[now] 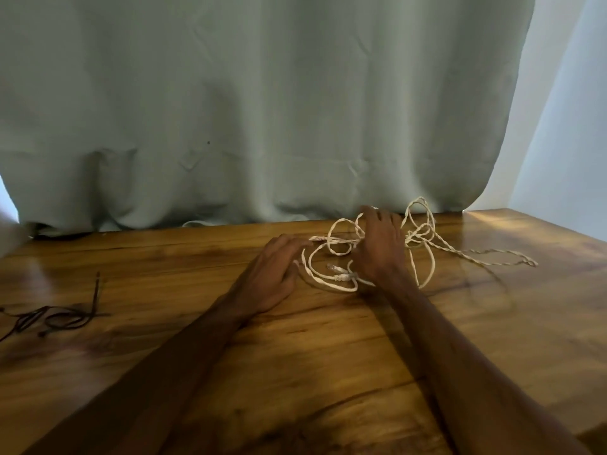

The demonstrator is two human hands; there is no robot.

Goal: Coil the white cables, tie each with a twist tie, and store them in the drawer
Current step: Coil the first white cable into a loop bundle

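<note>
A loose tangle of white cables [423, 231] lies on the wooden table [328, 356] near its back edge, right of centre. One twisted strand runs out to the right, and a clear plug [341, 277] lies at the front of the tangle. My right hand [381, 247] rests palm down on the middle of the tangle, fingers stretched away from me. My left hand [279, 270] lies beside it on the left, with its fingertips touching a cable loop. Several dark twist ties [56, 318] lie far left on the table. No drawer is in view.
A grey-green curtain [262, 110] hangs right behind the table and bunches on its back edge. The table's right edge runs close past the cable's far end, with a pale wall [565, 142] beyond it.
</note>
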